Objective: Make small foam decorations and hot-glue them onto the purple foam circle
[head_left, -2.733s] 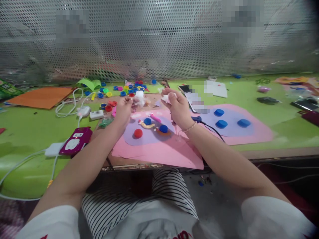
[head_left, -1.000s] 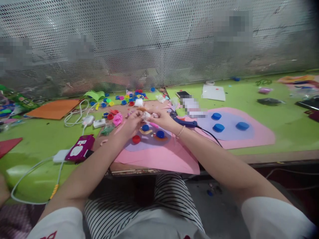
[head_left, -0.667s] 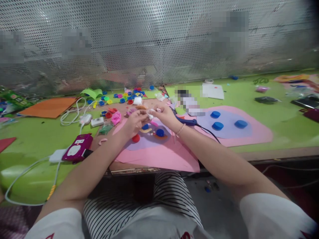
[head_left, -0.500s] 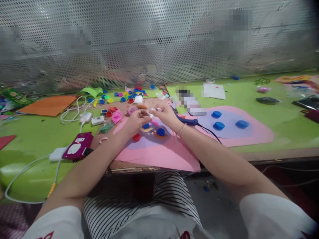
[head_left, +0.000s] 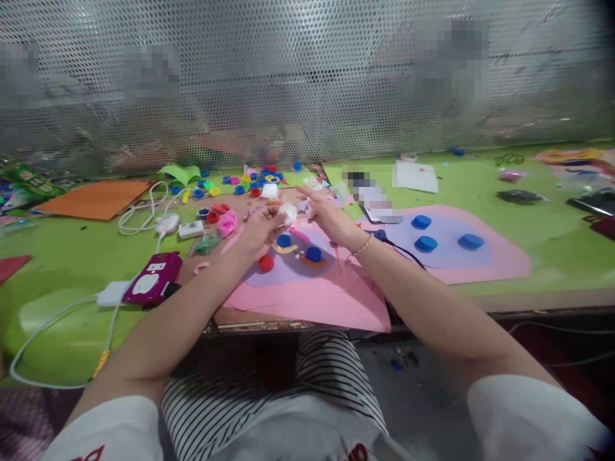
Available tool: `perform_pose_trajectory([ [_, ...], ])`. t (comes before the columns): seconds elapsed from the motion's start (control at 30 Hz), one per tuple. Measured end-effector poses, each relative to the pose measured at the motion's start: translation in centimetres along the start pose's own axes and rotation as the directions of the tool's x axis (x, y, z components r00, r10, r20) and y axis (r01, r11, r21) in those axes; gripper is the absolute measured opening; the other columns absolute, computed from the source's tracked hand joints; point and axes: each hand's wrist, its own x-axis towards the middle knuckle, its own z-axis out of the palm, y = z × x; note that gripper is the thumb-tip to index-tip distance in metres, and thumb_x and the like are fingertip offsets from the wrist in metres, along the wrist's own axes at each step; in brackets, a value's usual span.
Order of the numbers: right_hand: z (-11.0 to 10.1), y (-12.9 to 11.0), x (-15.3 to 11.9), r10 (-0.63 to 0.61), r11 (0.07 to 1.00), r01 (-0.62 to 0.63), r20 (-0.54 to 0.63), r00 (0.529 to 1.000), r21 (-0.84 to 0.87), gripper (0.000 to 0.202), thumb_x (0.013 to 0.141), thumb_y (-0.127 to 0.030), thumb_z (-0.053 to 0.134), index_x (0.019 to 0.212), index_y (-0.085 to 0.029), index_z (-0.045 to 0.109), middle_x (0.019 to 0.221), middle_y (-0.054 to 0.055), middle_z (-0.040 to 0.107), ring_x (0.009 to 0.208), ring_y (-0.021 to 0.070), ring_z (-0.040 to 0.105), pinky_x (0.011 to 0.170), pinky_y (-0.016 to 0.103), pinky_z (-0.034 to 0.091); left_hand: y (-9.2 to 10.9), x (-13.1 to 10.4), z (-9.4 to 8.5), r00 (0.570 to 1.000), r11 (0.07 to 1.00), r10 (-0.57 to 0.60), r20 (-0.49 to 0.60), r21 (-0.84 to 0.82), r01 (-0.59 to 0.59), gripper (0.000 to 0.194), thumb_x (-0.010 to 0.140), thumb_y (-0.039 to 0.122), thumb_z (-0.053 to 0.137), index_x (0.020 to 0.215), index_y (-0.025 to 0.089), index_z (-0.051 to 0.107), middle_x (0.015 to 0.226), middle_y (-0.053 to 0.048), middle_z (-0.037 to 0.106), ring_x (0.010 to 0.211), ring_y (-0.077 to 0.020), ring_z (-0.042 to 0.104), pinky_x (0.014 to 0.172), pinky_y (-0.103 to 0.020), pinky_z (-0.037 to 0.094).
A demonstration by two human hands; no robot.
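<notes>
My left hand point(head_left: 263, 229) pinches a small white lump point(head_left: 287, 214) between thumb and fingers; whether it is clay or crumpled film I cannot make out. Just to its right, my right hand point(head_left: 330, 216) is apart from the lump, index finger stretched out. A pale scrap point(head_left: 308, 207) shows by its fingers, and I cannot tell if they touch it. Below both hands, a purple paper shape point(head_left: 269, 278) lies on pink paper point(head_left: 312, 307). On it sit a red bottle cap point(head_left: 266, 262), a blue cap point(head_left: 314, 254) and another blue cap point(head_left: 284, 241).
Blue caps point(head_left: 426, 243) stand on a second pink and purple paper at right. A dark-handled corded tool point(head_left: 378, 235) lies beside my right wrist. At left are a magenta power box point(head_left: 152, 280), white cables and orange paper point(head_left: 93, 198). Coloured caps point(head_left: 240, 189) cluster at the back.
My hands have moved apart a little. The right hand has lifted away with its index finger extended, and the white lump now shows in my left fingers.
</notes>
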Motion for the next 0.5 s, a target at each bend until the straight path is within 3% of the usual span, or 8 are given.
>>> perform_pose_trajectory([
  [0.07, 0.1, -0.3, -0.3, -0.133, 0.976, 0.135, 0.022, 0.991, -0.17, 0.045, 0.086, -0.022, 0.043, 0.129, -0.027, 0.052, 0.111, 0.006, 0.051, 0.099, 0.0183, 0.052, 0.083, 0.035, 0.051, -0.1, 0.0, 0.0, 1.0, 1.0, 0.026, -0.005, 0.012, -0.026, 0.025, 0.064, 0.012, 0.077, 0.081, 0.016, 0.058, 0.083, 0.001, 0.065, 0.077, -0.0084, 0.061, 0.076, -0.024, 0.051],
  [0.13, 0.3, -0.6, -0.8, -0.27, 0.918, 0.269, 0.039, 0.962, -0.291, 0.046, 0.084, -0.021, 0.049, 0.13, -0.027, 0.049, 0.12, 0.009, 0.047, 0.11, 0.0209, 0.048, 0.091, 0.039, 0.048, -0.2, -0.1, 0.1, 0.995, 0.995, 0.096, -0.028, 0.041, -0.095, 0.027, 0.064, 0.01, 0.075, 0.082, 0.017, 0.057, 0.084, 0.001, 0.063, 0.079, -0.0089, 0.061, 0.078, -0.025, 0.05],
  [0.23, 0.6, -1.0, -1.3, -0.356, 0.886, 0.33, -0.021, 0.934, -0.326, 0.041, 0.082, -0.027, 0.06, 0.122, -0.026, 0.051, 0.12, 0.01, 0.049, 0.098, 0.02, 0.054, 0.079, 0.036, 0.053, -0.3, -0.4, 0.4, 0.967, 0.967, 0.245, -0.072, 0.092, -0.238, 0.028, 0.061, 0.007, 0.074, 0.078, 0.018, 0.054, 0.088, 0.002, 0.062, 0.083, -0.0098, 0.059, 0.08, -0.025, 0.049],
  [0.3, 0.7, -1.2, -1.4, -0.368, 0.884, 0.326, -0.069, 0.927, -0.336, 0.031, 0.08, -0.032, 0.065, 0.109, -0.026, 0.057, 0.113, 0.008, 0.056, 0.092, 0.0198, 0.056, 0.076, 0.036, 0.054, -0.3, -0.7, 0.6, 0.956, 0.956, 0.284, -0.071, 0.103, -0.276, 0.029, 0.06, 0.007, 0.074, 0.076, 0.019, 0.052, 0.093, 0.002, 0.061, 0.086, -0.0105, 0.059, 0.081, -0.025, 0.049],
  [0.4, 1.0, -1.3, -1.3, -0.432, 0.839, 0.389, -0.032, 0.901, -0.381, 0.016, 0.081, -0.034, 0.066, 0.095, -0.026, 0.066, 0.102, 0.008, 0.064, 0.098, 0.0231, 0.058, 0.089, 0.043, 0.05, -0.1, -1.1, 0.9, 0.969, 0.97, 0.242, -0.045, 0.049, -0.24, 0.026, 0.065, 0.013, 0.073, 0.073, 0.019, 0.049, 0.089, 0.002, 0.059, 0.086, -0.0108, 0.058, 0.083, -0.027, 0.05],
  [0.5, 1.5, -1.1, -1.1, -0.489, 0.793, 0.467, 0.049, 0.871, -0.391, 0.016, 0.087, -0.03, 0.059, 0.099, -0.028, 0.069, 0.104, 0.008, 0.066, 0.103, 0.0232, 0.059, 0.096, 0.045, 0.046, 0.1, -1.3, 1.0, 0.978, 0.978, 0.194, -0.073, -0.058, -0.199, 0.021, 0.071, 0.015, 0.07, 0.071, 0.019, 0.049, 0.077, 0.004, 0.056, 0.078, -0.0095, 0.058, 0.083, -0.028, 0.051],
])
